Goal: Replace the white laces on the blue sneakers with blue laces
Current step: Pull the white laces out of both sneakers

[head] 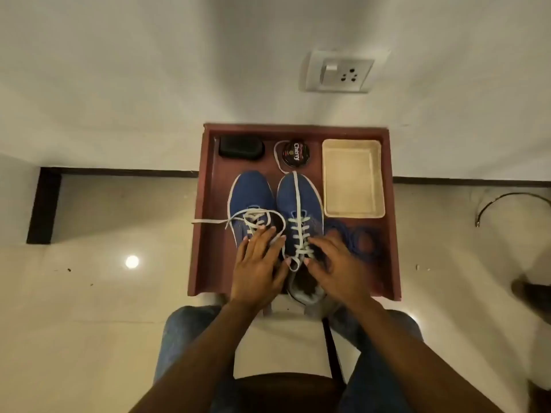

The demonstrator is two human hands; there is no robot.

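Note:
Two blue sneakers stand side by side on a red-brown tray [208,239], toes pointing away from me. The left sneaker [250,195] has its white lace [253,214] loosened, with one end trailing left over the tray's edge. The right sneaker [310,201] is still laced in white [299,234], and one lace end runs up over its toe. My left hand [258,263] rests flat on the left sneaker with fingers straight. My right hand [335,263] lies on the right sneaker, fingertips touching its lower laces. The blue laces [360,238] lie coiled on the tray to the right.
At the tray's far edge sit a black case [241,147], a round shoe-polish tin [295,153] and a cream rectangular dish [353,180]. A wall socket [343,71] is behind. A cable [507,201] lies on the floor at right. My knees are below the tray.

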